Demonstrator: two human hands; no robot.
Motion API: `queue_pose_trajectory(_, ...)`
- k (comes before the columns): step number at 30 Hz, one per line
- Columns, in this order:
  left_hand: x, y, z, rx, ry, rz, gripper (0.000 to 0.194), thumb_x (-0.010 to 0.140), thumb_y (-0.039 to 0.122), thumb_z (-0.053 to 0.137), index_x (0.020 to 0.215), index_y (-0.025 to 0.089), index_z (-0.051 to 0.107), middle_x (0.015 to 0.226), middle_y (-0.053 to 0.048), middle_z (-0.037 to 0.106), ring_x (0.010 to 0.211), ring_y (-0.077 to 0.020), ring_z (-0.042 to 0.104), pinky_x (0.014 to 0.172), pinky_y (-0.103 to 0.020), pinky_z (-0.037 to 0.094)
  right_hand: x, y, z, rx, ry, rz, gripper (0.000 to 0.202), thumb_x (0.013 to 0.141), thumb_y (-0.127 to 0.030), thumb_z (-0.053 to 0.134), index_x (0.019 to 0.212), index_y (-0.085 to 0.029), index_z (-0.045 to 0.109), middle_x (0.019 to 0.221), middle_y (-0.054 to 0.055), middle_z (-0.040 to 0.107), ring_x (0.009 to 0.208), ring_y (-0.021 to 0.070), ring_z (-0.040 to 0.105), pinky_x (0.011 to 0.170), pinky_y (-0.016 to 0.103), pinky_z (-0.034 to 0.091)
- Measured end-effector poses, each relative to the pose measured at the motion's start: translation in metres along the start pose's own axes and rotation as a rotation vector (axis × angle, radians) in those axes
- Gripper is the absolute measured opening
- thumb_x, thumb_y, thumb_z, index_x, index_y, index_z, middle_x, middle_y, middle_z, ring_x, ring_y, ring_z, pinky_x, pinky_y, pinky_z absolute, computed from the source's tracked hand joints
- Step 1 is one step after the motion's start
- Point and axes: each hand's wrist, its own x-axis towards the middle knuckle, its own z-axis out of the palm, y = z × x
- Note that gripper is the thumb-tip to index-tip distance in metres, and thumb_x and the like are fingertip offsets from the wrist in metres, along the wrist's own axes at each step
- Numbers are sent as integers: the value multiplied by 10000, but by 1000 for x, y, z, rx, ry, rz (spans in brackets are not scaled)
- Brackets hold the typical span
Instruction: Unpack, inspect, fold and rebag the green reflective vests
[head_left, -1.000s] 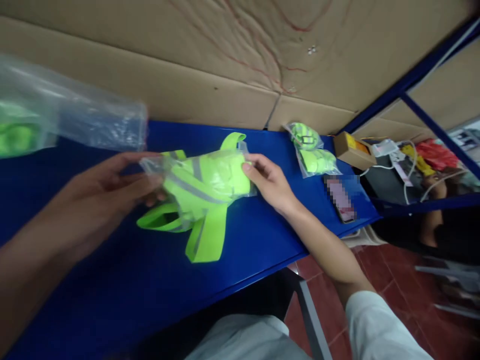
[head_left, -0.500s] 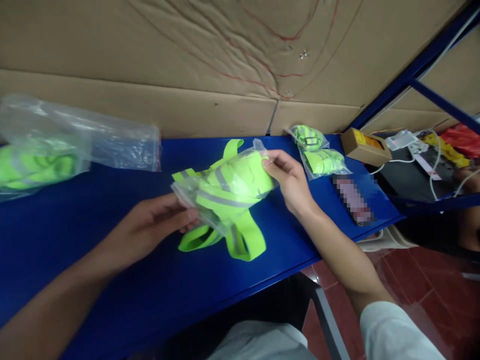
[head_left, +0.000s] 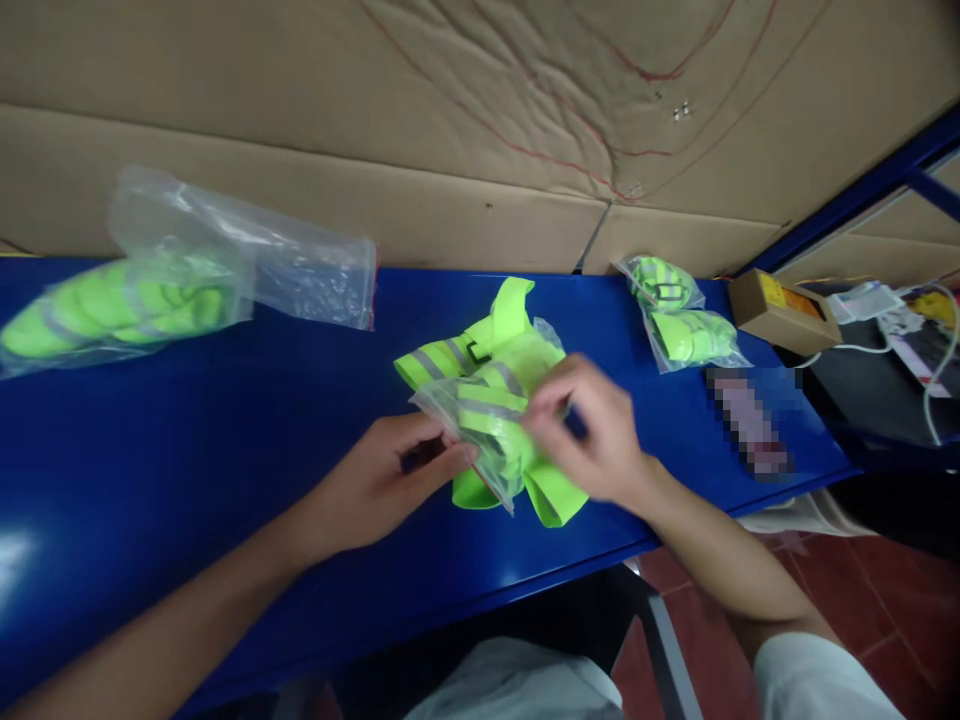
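My left hand (head_left: pixel 405 470) pinches the open-looking edge of a clear zip bag (head_left: pixel 486 470) between thumb and fingers. Inside the bag is a bundled neon-yellow reflective strap vest (head_left: pixel 495 405) with grey stripes. More yellow strap (head_left: pixel 514 305), with a black buckle (head_left: pixel 477 350), lies behind and around the bag on the blue table. My right hand (head_left: pixel 589 425) is at the bag's right side, blurred, its thumb and fingers curled together in a pinch against the yellow bundle. What is between those fingertips is hidden.
Left, a bagged yellow bundle (head_left: pixel 120 305) lies beside a clear plastic bag (head_left: pixel 315 270). Right are two small bagged bundles (head_left: pixel 694 335), a cardboard box (head_left: pixel 784 310) and a pixelated flat object (head_left: pixel 750 420). The blue table (head_left: pixel 315 610) meets a cardboard-covered wall (head_left: pixel 450 225).
My right hand has let go of the bag's far right end and come down and inward over the bundle. My left hand keeps hold of the bag's edge. The view has shifted left.
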Motion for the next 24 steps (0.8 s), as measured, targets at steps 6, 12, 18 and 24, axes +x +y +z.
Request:
queue_pose_trajectory(6, 1, -5, 8, -178, -3, 5, 396, 977, 446, 630, 728, 139, 652, 646, 24, 578, 610, -85, 504, 560, -170, 425, -5, -15, 6, -62, -279, 5, 253, 950, -405, 737, 986, -174, 641, 892, 26, 661, 855, 178, 611, 770, 328, 444)
queue_pose_trajectory(12, 0, -5, 9, -254, -20, 32, 254, 962, 380, 689, 871, 159, 774, 759, 0, 733, 671, -98, 622, 625, -167, 492, -1, -18, -5, -81, -341, -30, 196, 989, -354, 691, 1102, -195, 706, 1000, 49, 676, 940, 190, 616, 841, 348, 440)
queue_pose_trajectory(18, 0, -3, 11, -176, -5, 175, 123, 954, 270, 717, 929, 179, 796, 873, 3, 798, 787, -105, 709, 754, -157, 530, 1, -19, -14, -23, -385, 2, 119, 996, -284, 667, 941, -194, 722, 968, 54, 637, 915, 173, 601, 846, 335, 461)
queue_pose_trajectory(24, -1, 7, 9, -115, 7, 233, 68, 945, 202, 722, 903, 180, 772, 828, 16, 782, 735, -82, 682, 694, -144, 502, -3, -20, -8, -206, -265, -126, 45, 922, -157, 675, 882, -174, 666, 956, 67, 661, 867, 184, 626, 801, 348, 504)
